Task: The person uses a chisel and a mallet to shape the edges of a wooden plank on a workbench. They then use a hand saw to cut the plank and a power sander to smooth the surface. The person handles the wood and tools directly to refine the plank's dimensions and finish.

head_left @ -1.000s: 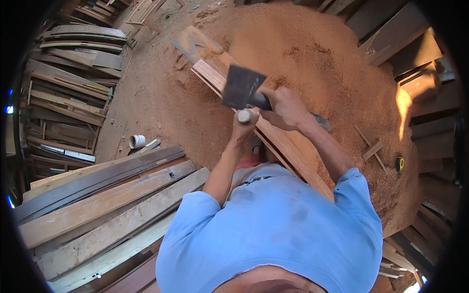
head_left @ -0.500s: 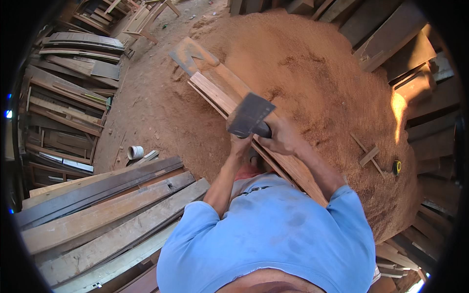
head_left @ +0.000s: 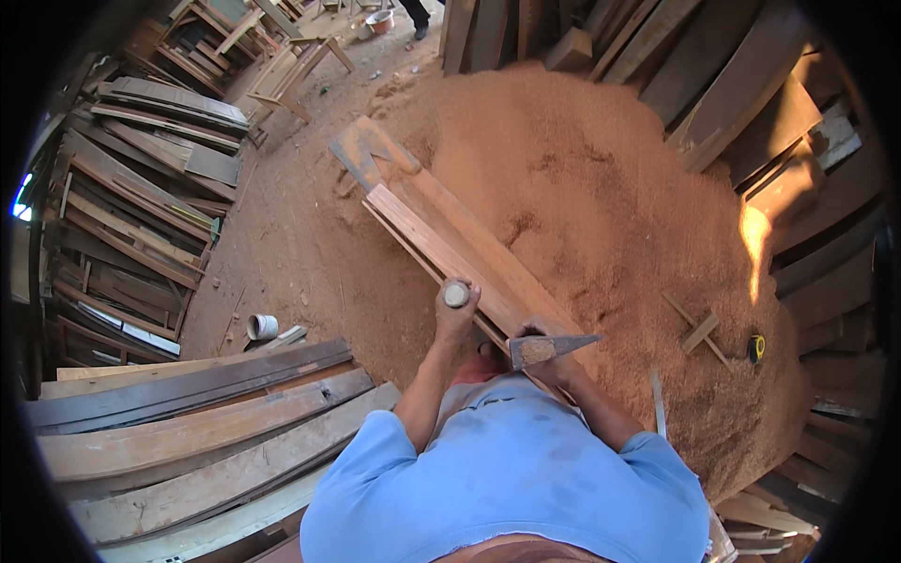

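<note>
My right hand (head_left: 561, 368) is closed, largely hidden below a metal wedge-shaped blade with a pale wooden centre, which looks like the head of a hatchet (head_left: 554, 350). My left hand (head_left: 454, 324), to the left, is wrapped round a short round piece with a pale end (head_left: 456, 295); whether it joins the hatchet cannot be told. Between and beyond my hands run pinkish wooden strips (head_left: 436, 230). They lie lengthwise along a long, sawdust-covered plank (head_left: 483, 249) whose far end (head_left: 371, 155) has a V-shaped notch.
Sawdust (head_left: 601, 216) is heaped to the right, with a crossed wooden marking tool (head_left: 699, 331) and a yellow-black tape measure (head_left: 755, 349) on it. Planks (head_left: 216, 446) are stacked at left. A white tub (head_left: 262, 327) stands behind them. More boards (head_left: 732, 94) lean at far right.
The broad blade has swung down and right, turning from flat-on to edge-on. My hands have moved apart, and the round pale end now shows in my left hand.
</note>
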A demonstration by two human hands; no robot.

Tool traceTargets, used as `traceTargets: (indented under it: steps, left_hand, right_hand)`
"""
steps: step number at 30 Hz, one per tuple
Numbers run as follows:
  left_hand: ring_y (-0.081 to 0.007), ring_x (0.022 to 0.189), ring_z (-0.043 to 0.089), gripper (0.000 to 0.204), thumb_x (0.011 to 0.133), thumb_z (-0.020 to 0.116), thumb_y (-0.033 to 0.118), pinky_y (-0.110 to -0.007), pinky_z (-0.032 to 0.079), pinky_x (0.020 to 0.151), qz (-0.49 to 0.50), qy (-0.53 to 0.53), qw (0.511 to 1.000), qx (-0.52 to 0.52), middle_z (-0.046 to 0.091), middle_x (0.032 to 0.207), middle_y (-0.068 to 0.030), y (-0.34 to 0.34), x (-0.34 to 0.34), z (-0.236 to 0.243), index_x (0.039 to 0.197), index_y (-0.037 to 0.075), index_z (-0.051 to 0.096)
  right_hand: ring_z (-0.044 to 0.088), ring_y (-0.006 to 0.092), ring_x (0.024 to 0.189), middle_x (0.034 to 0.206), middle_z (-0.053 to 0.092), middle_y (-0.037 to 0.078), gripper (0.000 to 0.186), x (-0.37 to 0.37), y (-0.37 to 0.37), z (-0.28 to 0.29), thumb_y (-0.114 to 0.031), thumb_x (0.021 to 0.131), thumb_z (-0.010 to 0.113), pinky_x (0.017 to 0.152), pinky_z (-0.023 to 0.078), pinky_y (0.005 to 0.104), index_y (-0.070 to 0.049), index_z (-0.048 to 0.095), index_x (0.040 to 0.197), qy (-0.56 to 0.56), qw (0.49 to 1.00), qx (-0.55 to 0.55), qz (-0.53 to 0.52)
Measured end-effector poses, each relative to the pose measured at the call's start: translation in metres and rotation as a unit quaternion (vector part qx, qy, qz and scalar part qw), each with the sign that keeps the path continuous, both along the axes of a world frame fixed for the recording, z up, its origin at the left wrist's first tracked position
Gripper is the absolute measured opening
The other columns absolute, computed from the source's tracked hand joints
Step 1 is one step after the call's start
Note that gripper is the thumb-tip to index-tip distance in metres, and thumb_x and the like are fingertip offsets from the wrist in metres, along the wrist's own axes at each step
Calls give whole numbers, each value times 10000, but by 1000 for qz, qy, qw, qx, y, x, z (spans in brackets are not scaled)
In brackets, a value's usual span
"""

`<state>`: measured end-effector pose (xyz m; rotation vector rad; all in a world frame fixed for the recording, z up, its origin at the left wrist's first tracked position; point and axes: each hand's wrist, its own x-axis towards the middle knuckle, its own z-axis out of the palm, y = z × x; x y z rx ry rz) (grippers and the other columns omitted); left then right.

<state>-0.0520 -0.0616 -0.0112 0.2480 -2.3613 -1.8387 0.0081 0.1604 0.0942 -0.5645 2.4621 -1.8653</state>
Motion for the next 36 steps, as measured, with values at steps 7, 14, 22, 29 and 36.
traceTargets:
  steps: [7,14,22,29,36]
  left_hand:
    - [-85,861,573,272,887,787,140,-252,487,746,45,-60,994,80,595,917,-1,3,1,-4,1062,67,591]
    - [-80,849,566,250,886,787,136,-254,494,751,27,-33,994,101,602,903,8,0,1,-19,1043,67,605]
    - [-85,782,586,153,901,764,119,-260,506,701,-1,-23,995,99,626,860,1,0,0,-17,971,58,643]
    - [-82,742,593,192,893,763,94,-257,511,672,1,-14,995,97,621,810,0,2,-1,-10,1014,48,622]
    - [-80,808,597,364,878,780,91,-249,506,753,12,-1,996,85,622,833,10,6,-2,0,1157,33,554]
  right_hand:
    - [578,103,614,774,595,22,241,-27,32,-6,-155,889,743,555,466,272,-14,585,1004,-255,966,-18,-48]
    - [639,167,605,767,633,90,283,-48,84,-112,-200,889,700,562,519,344,42,597,993,-357,923,77,-120]
    - [731,333,830,910,718,218,404,-27,121,-197,-232,873,688,744,580,409,94,636,1106,-392,832,321,-226]
    - [638,405,1157,1217,659,276,504,-9,104,-139,-302,876,703,982,502,458,41,614,1235,-326,859,345,-191]
    - [532,402,1276,1392,544,263,801,31,32,-103,-432,830,761,1061,444,479,-18,464,1449,-174,938,300,-21]
